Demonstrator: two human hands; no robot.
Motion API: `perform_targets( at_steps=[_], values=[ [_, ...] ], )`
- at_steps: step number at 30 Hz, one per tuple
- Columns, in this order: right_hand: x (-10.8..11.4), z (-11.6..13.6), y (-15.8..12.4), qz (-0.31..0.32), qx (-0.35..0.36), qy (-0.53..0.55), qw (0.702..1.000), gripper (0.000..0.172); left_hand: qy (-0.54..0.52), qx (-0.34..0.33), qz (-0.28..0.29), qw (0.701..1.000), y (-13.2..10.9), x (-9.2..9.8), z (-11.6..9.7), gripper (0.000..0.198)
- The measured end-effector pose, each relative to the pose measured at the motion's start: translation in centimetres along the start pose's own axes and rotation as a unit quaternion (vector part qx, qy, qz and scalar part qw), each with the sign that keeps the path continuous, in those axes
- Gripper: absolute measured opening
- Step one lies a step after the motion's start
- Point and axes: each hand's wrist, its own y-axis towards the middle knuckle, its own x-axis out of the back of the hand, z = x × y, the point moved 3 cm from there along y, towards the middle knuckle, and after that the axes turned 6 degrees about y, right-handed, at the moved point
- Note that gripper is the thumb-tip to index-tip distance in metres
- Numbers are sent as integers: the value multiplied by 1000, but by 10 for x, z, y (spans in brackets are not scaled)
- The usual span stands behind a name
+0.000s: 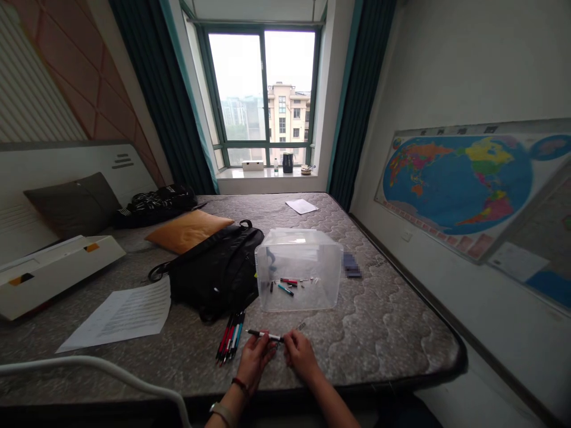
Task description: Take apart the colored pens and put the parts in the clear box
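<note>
Near the front of the mattress, a slim black-and-white pen (270, 337) lies across both of my hands, its pointed tip to the left. My left hand (255, 358) is closed around its middle. My right hand (301, 353) pinches at its right end; the fingertips partly hide that end. Just left of my hands is a bunch of pens (231, 337) in black, red, white and blue, lying side by side. Beyond my hands stands a clear plastic box (312, 300), with several pens and small pen parts visible through its wall.
A black backpack (209, 273) lies left of the box, against an orange cushion (196, 229). Farther left are a printed sheet (120, 315) and a long white carton (57, 270). A white curved rail (111, 370) crosses the front left. Behind is another paper (302, 206).
</note>
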Motion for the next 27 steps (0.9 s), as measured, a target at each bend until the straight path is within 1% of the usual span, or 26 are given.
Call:
perform_targets(
  at_steps=[2, 4, 8, 14, 21, 27],
  values=[
    [0, -1, 0, 0, -10, -14, 1000, 46, -19, 0, 14, 1000, 0, -1, 0, 46],
    [0, 0, 0, 5, -16, -4, 1000, 46, -31, 0, 28, 999, -1, -1, 0, 43],
    [2, 4, -2, 22, -25, 31, 999, 39, -27, -8, 34, 999, -2, 0, -1, 37],
    [4, 8, -5, 10, -12, -13, 1000, 32, -21, -8, 24, 999, -2, -1, -2, 33],
    [4, 9, -5, 18, -8, -24, 1000, 28, -31, -4, 40, 999, -4, -2, -3, 31],
    [2, 10, -6, 18, -13, -2, 1000, 33, -23, -4, 34, 999, -8, -4, -7, 37]
  ],
)
